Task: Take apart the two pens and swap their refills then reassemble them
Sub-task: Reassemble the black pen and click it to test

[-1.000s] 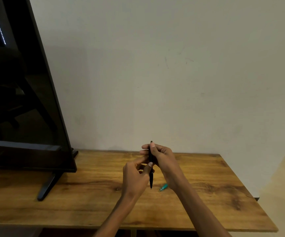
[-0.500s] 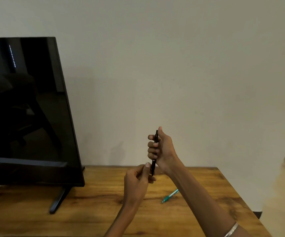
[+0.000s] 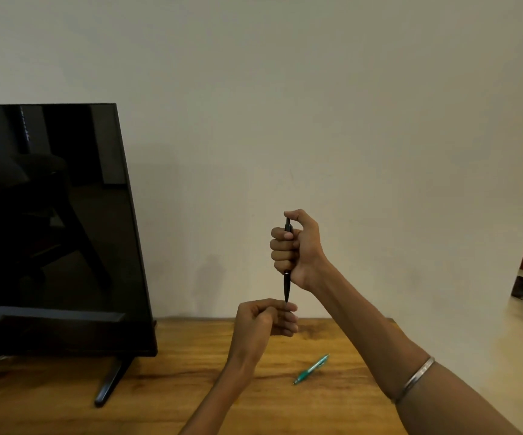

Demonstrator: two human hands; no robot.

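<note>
- Hands first: left hand (image 3: 266,318) pinches the tip of the black pen (image 3: 287,282); right hand (image 3: 294,246) fists its upright barrel. A sudden release could fling small parts.
- Green pen (image 3: 312,368) lies untouched on the worktop (image 3: 160,387), liable to roll.

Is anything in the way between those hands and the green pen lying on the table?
Nothing visible. The green pen lies alone on the bare table, below the hands. But the right hand grips the black pen, and the left hand pinches its tip.
</note>
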